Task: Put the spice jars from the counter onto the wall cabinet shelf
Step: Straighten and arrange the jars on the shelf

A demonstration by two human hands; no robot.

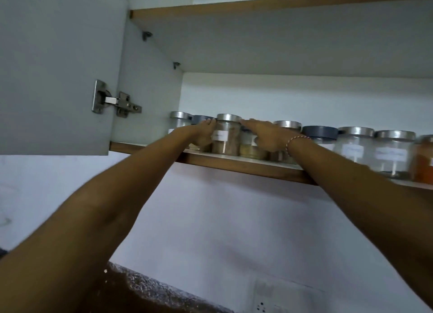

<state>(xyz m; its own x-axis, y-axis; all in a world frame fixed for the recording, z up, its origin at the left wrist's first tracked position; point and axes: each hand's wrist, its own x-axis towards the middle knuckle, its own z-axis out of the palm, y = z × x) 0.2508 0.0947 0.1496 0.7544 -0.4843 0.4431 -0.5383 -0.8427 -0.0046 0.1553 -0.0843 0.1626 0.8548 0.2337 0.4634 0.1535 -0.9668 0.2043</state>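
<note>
Two hands meet on one spice jar [226, 137], which stands upright at the front edge of the wall cabinet shelf [236, 164], its long axis vertical and its steel lid on top. The left hand [204, 134] cups the jar's left side, fingers curled against the glass beside the white label. The right hand [269, 135] lies flat and extended from the right, fingertips touching the jar near its lid, palm over a shorter jar [250, 146] of yellowish contents just beside it. Neither hand is clearly closed round the jar; the left appears the nearer and better seated. Judged from this, the jar needs only a push rearward, towards the back row of jars [356, 139]. A dark worktop [150, 294] lies below.
</note>
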